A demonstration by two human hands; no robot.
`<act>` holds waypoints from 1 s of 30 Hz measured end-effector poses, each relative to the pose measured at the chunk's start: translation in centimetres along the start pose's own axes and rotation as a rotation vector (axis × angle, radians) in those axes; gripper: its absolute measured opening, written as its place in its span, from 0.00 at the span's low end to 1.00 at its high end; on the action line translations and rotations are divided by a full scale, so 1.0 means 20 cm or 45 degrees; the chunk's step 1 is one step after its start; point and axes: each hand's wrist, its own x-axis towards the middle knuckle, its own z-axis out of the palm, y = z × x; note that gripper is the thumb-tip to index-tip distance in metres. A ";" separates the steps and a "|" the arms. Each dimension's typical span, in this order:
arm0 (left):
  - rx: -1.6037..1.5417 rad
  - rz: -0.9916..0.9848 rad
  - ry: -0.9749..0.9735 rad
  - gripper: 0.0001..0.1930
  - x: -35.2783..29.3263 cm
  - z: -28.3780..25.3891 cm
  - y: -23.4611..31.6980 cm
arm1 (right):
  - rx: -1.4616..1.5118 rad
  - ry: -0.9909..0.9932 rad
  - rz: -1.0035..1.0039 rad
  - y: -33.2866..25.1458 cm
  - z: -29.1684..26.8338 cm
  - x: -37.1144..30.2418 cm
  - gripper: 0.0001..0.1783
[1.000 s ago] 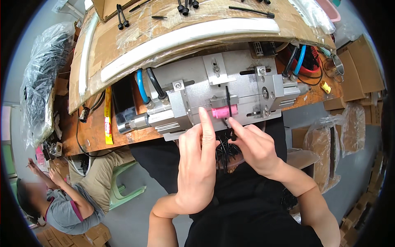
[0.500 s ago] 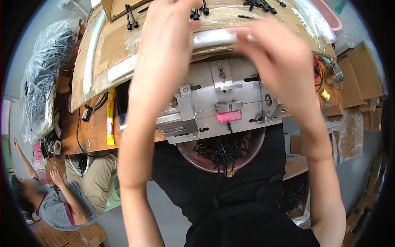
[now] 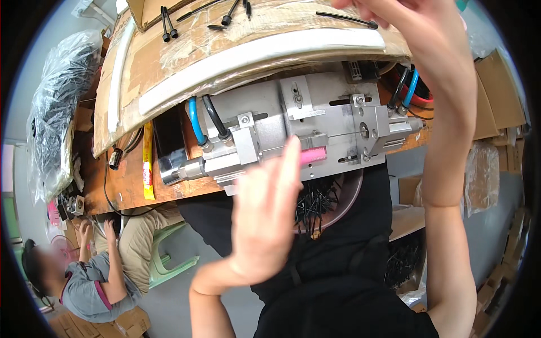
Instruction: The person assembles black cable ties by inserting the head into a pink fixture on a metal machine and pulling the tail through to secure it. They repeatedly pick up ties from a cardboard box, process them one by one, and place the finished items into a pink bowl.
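Observation:
My left hand (image 3: 264, 217) is blurred, its fingers stretched out over the lower edge of a metal fixture (image 3: 332, 127). Its index fingertip is close beside a pink block (image 3: 314, 155) on the fixture, and I cannot tell whether they touch. Just above that fingertip is a dark smeared streak I cannot identify. My right hand (image 3: 394, 11) reaches over the far right of the cardboard and is partly cut off at the top edge, so its grip is hidden. Near it lies a thin black rod (image 3: 346, 19). Several more black rods with thicker ends (image 3: 169, 25) lie further left.
A basin (image 3: 355, 197) of black rods sits below the fixture. Blue and black hoses (image 3: 197, 121) join the fixture's ends. A white strip (image 3: 259, 62) edges the cardboard (image 3: 248, 31). At left another person (image 3: 96, 281) sits by a green stool (image 3: 163, 259). Boxes (image 3: 499, 96) stand right.
My left hand has drawn back from the cardboard to the fixture. My right hand has moved up and right. Fewer black rods show on the cardboard. The other person's arms have lowered.

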 end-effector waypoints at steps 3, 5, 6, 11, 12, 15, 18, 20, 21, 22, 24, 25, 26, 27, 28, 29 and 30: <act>0.066 -0.129 -0.218 0.33 -0.15 0.13 0.14 | 0.256 0.038 0.097 -0.08 -0.04 -0.16 0.09; 0.164 -0.161 -0.312 0.37 -0.18 0.21 0.17 | 0.300 0.047 0.002 0.00 -0.10 -0.25 0.11; 0.207 -0.168 -0.350 0.37 -0.17 0.22 0.17 | 0.313 0.041 -0.084 0.05 -0.10 -0.28 0.13; 0.239 -0.113 -0.425 0.37 -0.11 0.22 0.17 | 0.278 0.155 -0.028 -0.03 -0.09 -0.46 0.13; 0.249 -0.117 -0.445 0.37 -0.11 0.22 0.17 | 0.271 0.194 -0.016 -0.03 -0.05 -0.50 0.13; 0.202 -0.143 -0.448 0.36 -0.13 0.18 0.13 | 0.123 0.135 -0.089 0.04 0.11 -0.68 0.19; 0.034 -0.107 -0.396 0.33 0.06 0.04 0.08 | -0.130 0.015 -0.085 0.08 0.22 -0.86 0.31; 0.005 -0.015 -0.047 0.27 0.26 -0.01 -0.04 | -0.183 -0.058 -0.094 0.12 0.29 -0.94 0.35; -0.017 -0.036 0.062 0.22 0.38 0.01 -0.14 | -0.196 -0.096 -0.091 0.13 0.32 -0.96 0.37; 0.238 0.063 0.271 0.18 0.48 0.01 -0.26 | -0.180 -0.113 -0.121 0.14 0.36 -0.96 0.37; 0.211 -0.058 0.121 0.12 0.68 -0.04 -0.46 | -0.154 -0.192 -0.093 0.15 0.40 -0.98 0.36; 0.164 -0.093 0.089 0.11 0.71 -0.03 -0.47 | -0.160 -0.220 -0.081 0.16 0.41 -0.97 0.36; 0.116 -0.130 0.056 0.10 0.74 -0.01 -0.47 | -0.152 -0.224 -0.071 0.16 0.41 -0.96 0.36; 0.028 -0.252 -0.163 0.10 0.79 -0.02 -0.51 | -0.143 -0.228 -0.062 0.15 0.42 -0.96 0.35; 0.030 -0.228 -0.153 0.09 0.79 -0.03 -0.51 | -0.134 -0.232 -0.055 0.15 0.42 -0.95 0.35; 0.024 -0.203 -0.148 0.09 0.78 -0.05 -0.46 | -0.165 -0.257 -0.053 0.15 0.41 -0.94 0.35; -0.004 -0.208 -0.131 0.09 0.77 -0.07 -0.42 | -0.199 -0.282 -0.044 0.15 0.39 -0.94 0.34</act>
